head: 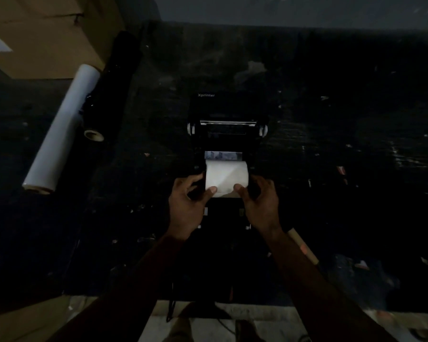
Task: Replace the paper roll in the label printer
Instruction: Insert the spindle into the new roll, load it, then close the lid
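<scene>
Paper roll (226, 177) sits in the open label printer (226, 134), w/ left hand (187, 206) & right hand (258, 202) pinching its near edge. Dim light; risk: roll seats crooked, paper jams.

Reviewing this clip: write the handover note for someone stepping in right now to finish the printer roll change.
Left hand and right hand: both grip the white paper roll, thumbs on its near edge, at the open bay of the label printer.
Lid is open. A bare cardboard core, perhaps the old one, lies on the table by the right forearm.
Left: seat the roll, feed the paper, close the lid.
</scene>
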`<action>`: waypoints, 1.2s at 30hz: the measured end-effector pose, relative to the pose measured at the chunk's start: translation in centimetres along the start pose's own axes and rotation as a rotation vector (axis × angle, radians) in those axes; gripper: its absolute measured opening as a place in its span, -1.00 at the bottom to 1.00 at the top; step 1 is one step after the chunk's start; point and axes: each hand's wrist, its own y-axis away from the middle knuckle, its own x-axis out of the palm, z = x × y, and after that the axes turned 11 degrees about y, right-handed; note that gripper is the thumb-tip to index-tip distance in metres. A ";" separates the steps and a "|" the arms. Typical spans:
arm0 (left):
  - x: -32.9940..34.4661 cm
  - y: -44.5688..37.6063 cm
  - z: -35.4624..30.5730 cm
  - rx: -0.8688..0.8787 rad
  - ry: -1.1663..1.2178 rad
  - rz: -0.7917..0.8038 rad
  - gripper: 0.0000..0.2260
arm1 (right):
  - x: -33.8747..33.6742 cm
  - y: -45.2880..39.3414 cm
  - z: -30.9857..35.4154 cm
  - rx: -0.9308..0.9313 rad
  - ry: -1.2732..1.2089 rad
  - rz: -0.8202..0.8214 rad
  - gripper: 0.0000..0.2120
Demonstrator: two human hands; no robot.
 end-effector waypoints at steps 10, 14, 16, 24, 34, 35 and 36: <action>-0.2 -0.9 0.1 -0.024 -0.095 0.060 -0.62 | 0.9 -0.9 -0.3 -0.027 0.131 -0.005 -0.76; -0.1 -0.9 0.5 -0.042 -0.164 0.056 -0.64 | 1.3 -0.6 -0.4 -0.003 0.160 -0.024 -0.79; -0.1 -0.6 0.4 -0.062 -0.170 0.051 -0.64 | 1.4 -0.5 -0.5 -0.003 0.183 -0.028 -0.77; 0.4 0.7 -0.2 -0.166 -0.036 -0.123 -0.86 | 0.5 0.9 -0.1 0.083 0.068 -0.140 -0.89; -1.5 -0.6 -1.4 -0.507 0.279 0.100 -0.92 | -0.4 -1.7 -1.4 0.393 -0.248 0.188 -0.98; -1.7 -0.7 -1.5 -0.522 0.280 0.133 -0.96 | -0.7 -1.7 -1.3 0.399 -0.266 0.222 -0.96; -1.9 -0.8 -1.7 -0.539 0.282 0.158 -0.97 | -0.8 -1.8 -1.4 0.400 -0.266 0.229 -0.94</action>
